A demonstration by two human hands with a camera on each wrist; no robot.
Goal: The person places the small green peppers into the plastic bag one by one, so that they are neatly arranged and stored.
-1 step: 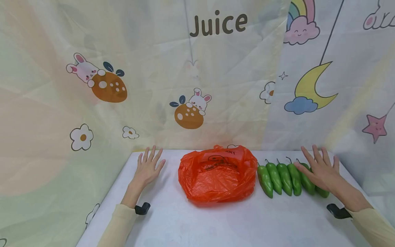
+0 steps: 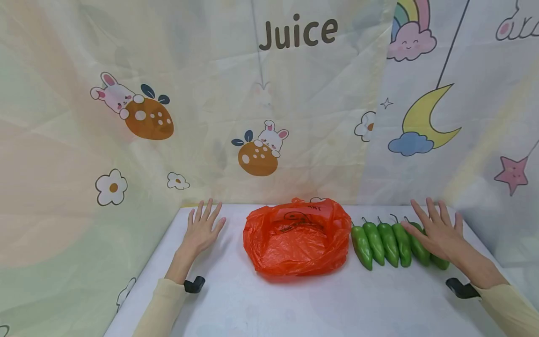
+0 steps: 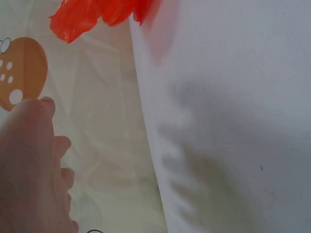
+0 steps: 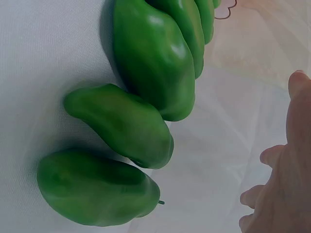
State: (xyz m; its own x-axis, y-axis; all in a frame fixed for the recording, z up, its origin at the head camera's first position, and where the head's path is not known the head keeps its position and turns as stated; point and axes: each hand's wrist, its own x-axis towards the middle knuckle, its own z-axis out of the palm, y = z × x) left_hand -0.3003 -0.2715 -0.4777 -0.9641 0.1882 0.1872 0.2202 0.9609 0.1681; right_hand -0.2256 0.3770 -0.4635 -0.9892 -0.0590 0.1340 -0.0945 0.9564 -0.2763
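My left hand (image 2: 202, 231) hovers over the left side of the white table, fingers spread, holding nothing; its shadow falls on the surface in the left wrist view. To its right, apart from it, a red plastic bag (image 2: 294, 248) lies with its mouth spread toward me and dark print inside. Several green peppers (image 2: 388, 241) lie side by side in a row right of the bag. Above the right end of that row is my right hand (image 2: 440, 234), fingers spread and empty, partly hiding the last peppers. In the right wrist view, a green pepper (image 4: 97, 188) lies below the hand.
The white table (image 2: 294, 309) ends at a printed cloth backdrop (image 2: 202, 131) behind and at both sides. A black wrist strap mount (image 2: 194, 284) sits on the left wrist, another black mount (image 2: 462, 288) on the right.
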